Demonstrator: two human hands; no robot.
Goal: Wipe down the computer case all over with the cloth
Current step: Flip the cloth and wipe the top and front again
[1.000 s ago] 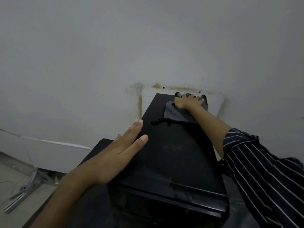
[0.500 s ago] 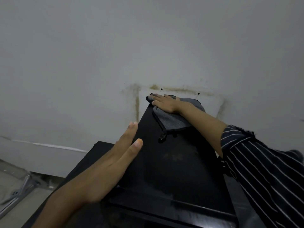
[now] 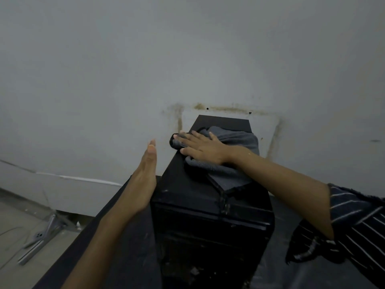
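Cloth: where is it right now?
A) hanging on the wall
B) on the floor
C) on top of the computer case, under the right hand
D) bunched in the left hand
C: the cloth lies spread on top of the computer case with the right hand flat on it; the left hand holds nothing.

The black rectangular metal computer case (image 3: 187, 190) stands upright on a dark table (image 3: 137, 257); its flat top looks dusty and smudged, and its near face is scuffed; the soft grey cloth (image 3: 239, 140) lies rumpled across the far part of that top, one corner drooping over the left edge; the right hand (image 3: 204, 147) presses flat on it, fingers spread.
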